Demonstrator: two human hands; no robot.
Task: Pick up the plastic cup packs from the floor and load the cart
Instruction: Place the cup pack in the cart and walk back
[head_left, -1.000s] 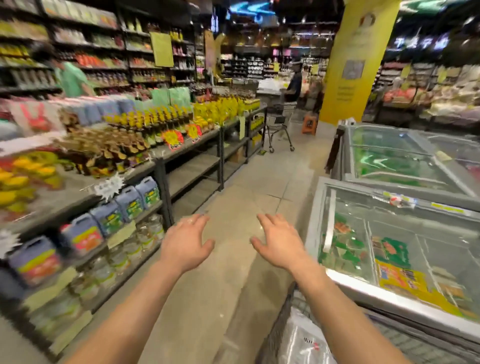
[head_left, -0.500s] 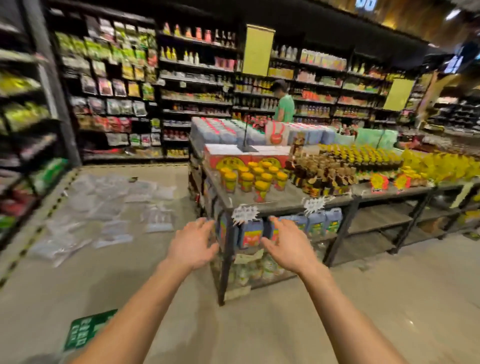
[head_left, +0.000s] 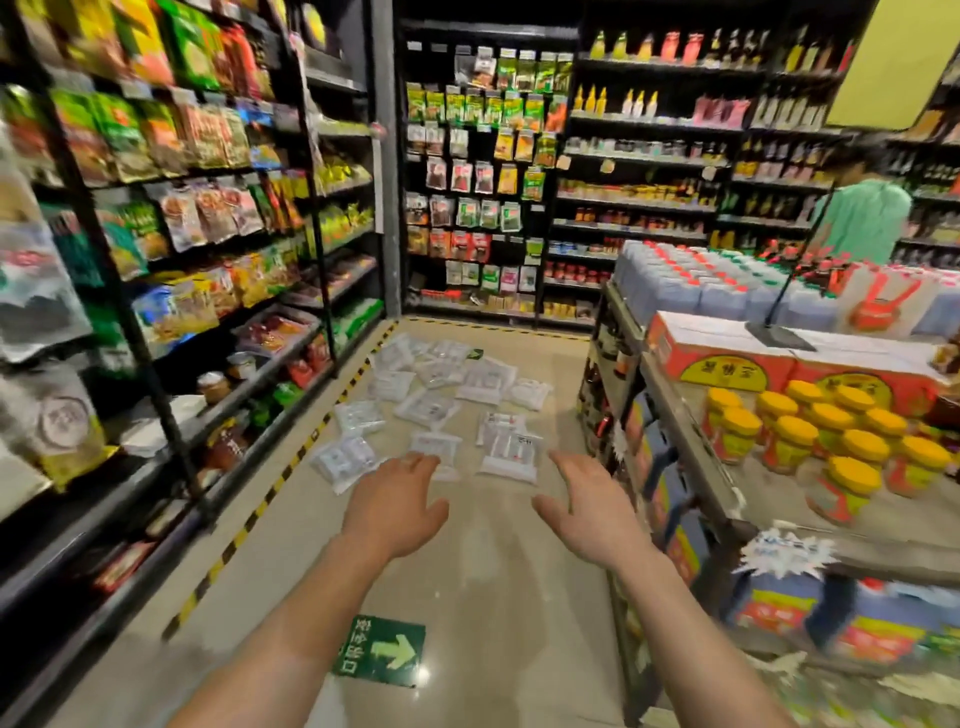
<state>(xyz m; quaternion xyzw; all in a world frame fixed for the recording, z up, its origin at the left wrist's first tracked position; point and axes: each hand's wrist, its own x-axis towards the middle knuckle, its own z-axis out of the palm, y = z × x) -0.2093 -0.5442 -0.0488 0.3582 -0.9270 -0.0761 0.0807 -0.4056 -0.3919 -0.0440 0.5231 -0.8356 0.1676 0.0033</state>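
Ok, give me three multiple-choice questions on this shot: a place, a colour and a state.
1. Where are the plastic cup packs? A) in a cart B) on the floor C) on a shelf
2. The jars at right have lids of what colour? A) blue B) white C) yellow
3. The left hand and right hand are: A) both open, empty B) both gripping packs C) gripping a jar
Answers: 1 B, packs lie scattered on the tiles; 2 C, the lids show yellow; 3 A, fingers spread, nothing held.
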